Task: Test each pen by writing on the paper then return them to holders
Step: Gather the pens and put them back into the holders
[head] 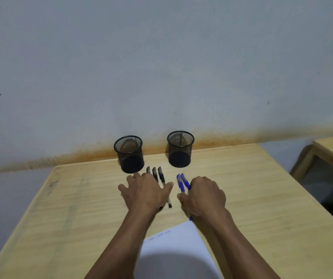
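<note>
My left hand [144, 191] lies flat, fingers apart, on the black pens [161, 175]; my right hand [204, 195] curls around blue pens [182, 183], ready for the holders [130, 153].

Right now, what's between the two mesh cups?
In the head view, only bare table lies between the left cup and the right cup; the black pens and blue pens lie nearer the person.
</note>
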